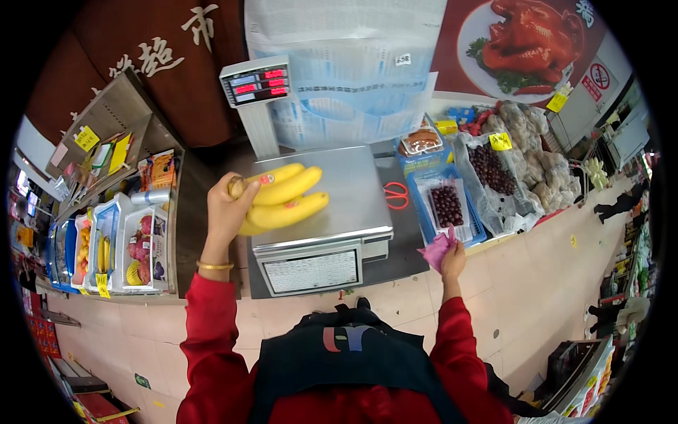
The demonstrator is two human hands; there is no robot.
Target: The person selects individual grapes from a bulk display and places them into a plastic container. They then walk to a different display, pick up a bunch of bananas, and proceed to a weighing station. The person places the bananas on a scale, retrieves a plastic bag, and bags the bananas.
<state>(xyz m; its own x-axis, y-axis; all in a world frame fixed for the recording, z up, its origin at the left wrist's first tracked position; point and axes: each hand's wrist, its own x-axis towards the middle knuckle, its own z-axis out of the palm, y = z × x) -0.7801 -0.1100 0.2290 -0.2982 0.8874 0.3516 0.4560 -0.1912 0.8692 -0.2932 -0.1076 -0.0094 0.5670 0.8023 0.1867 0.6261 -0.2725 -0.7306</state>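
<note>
My left hand (229,204) grips a bunch of yellow bananas (290,204) by the stem end. The bananas bear small red stickers and extend over the steel pan of an electronic scale (349,185); whether they touch it I cannot tell. In my right hand (453,261) is a crumpled pink cloth or piece of paper (438,252), held right of the scale, by the near end of a blue basket (479,233). The scale's raised display (259,82) shows lit red digits, and a keypad (312,273) faces me.
Red-handled scissors (396,196) lie right of the scale. A pack of grapes (446,206) sits in the blue basket, beside a lined crate of loose grapes (492,169) and bagged produce (551,180). Leftward, fruit crates (145,249) stand by a wooden shelf unit (193,228).
</note>
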